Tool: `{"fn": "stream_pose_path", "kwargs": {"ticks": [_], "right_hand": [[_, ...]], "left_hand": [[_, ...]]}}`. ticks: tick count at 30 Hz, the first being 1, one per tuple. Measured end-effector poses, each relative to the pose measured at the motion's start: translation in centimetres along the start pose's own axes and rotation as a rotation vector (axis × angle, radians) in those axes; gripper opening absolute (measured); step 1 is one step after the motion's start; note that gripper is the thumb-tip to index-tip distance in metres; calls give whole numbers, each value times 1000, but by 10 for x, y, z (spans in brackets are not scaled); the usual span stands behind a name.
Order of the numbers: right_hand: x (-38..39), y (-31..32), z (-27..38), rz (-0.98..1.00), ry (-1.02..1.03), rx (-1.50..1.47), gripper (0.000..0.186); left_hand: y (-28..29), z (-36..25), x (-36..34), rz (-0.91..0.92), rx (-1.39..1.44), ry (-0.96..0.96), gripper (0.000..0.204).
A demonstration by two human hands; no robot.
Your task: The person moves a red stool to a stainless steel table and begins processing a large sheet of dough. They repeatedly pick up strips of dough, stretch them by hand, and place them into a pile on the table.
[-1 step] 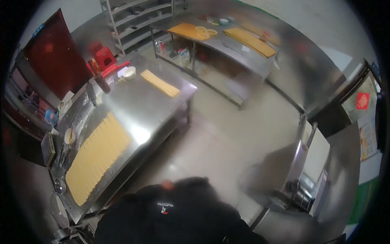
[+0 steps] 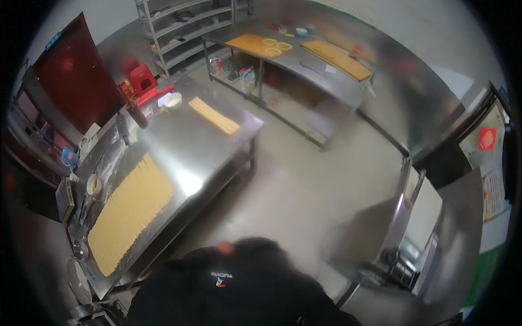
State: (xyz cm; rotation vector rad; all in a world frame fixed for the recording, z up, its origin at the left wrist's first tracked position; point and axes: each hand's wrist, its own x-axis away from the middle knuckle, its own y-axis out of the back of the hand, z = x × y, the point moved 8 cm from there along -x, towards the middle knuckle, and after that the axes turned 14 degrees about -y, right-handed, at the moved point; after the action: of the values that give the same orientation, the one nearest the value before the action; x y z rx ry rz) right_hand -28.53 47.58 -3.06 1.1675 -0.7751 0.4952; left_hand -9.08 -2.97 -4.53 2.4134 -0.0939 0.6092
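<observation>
Neither of my hands shows; only the front of my black jacket [image 2: 228, 282] fills the lower middle. To my left, on a steel table [image 2: 187, 146], lies a wide sheet of yellow dough [image 2: 130, 212], cut into many narrow strips with a jagged far-left edge. Farther along the same table rests a small bundle of pale dough strips [image 2: 213, 116]. A white bowl [image 2: 173, 100] stands beyond it, near a dark bottle [image 2: 137, 114]. Along the table's left side are another bowl [image 2: 94, 185], with a utensil in it, and a small metal bowl [image 2: 80, 249].
A second steel table [image 2: 304, 68] at the back carries a yellow board [image 2: 336, 60], an orange board [image 2: 247, 43] and several pale rings [image 2: 273, 47]. Metal shelving [image 2: 190, 32], a red stool [image 2: 142, 80] and a red door [image 2: 76, 68] stand behind. At right is white-topped equipment [image 2: 424, 212].
</observation>
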Motion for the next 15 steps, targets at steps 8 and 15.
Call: {"fn": "stream_pose_path", "kwargs": {"ticks": [8,15], "right_hand": [[-198,339,288,-213,595,-345,20],[-290,305,324,-46,404,288,24]], "left_hand": [[56,-108,-178,15,38,10,40],[73,-108,-357,79,34,24,41]]}}
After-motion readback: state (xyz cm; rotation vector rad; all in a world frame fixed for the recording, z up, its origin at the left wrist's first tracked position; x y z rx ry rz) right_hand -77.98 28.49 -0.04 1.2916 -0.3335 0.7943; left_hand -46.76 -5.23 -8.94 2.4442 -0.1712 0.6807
